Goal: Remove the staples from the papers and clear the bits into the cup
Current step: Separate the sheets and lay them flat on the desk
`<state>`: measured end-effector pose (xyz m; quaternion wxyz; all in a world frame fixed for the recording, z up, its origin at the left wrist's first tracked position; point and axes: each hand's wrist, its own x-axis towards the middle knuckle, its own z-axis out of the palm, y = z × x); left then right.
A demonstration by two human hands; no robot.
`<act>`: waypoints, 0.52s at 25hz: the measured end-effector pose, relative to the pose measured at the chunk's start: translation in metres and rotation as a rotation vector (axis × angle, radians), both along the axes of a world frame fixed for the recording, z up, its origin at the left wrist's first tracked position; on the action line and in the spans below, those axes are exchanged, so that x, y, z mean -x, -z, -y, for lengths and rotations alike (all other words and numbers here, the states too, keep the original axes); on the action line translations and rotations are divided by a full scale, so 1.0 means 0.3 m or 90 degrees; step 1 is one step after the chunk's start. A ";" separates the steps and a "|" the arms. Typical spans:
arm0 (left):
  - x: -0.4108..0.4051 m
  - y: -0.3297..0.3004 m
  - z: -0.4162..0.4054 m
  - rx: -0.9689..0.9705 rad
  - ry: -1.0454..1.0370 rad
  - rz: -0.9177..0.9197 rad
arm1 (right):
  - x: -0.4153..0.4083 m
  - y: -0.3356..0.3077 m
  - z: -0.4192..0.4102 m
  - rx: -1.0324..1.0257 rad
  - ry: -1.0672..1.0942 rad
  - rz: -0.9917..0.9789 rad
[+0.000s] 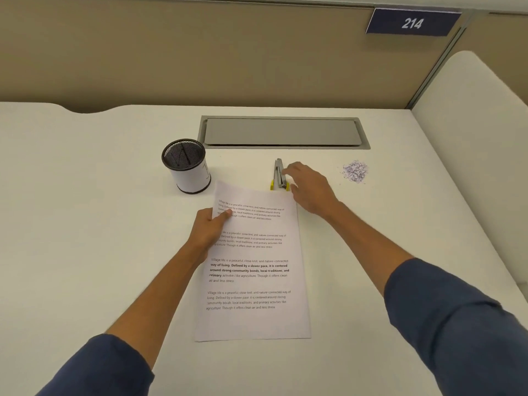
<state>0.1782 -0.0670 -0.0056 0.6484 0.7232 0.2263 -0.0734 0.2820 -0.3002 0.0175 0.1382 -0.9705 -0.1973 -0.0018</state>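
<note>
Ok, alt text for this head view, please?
A person's left hand holds down printed papers on a white desk while the right hand touches a staple remover; a mesh cup and paper bits sit beyond.

We are at an office cubicle desk: a beige fabric partition wall carries a dark blue number plate reading 214, the white desktop has a grey metal cable-access flap set into it, and a black mesh pen cup stands nearby.
</note>
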 end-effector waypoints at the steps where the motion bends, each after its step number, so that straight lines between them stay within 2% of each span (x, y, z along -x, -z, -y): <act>1: -0.003 0.004 -0.001 -0.007 0.004 0.004 | -0.027 -0.006 -0.005 0.073 -0.046 0.008; 6: -0.009 -0.001 0.002 -0.034 0.026 0.034 | -0.111 -0.036 -0.036 0.280 -0.206 0.030; 13: -0.002 -0.017 0.004 -0.008 0.032 0.069 | -0.146 -0.043 -0.056 0.333 -0.300 0.105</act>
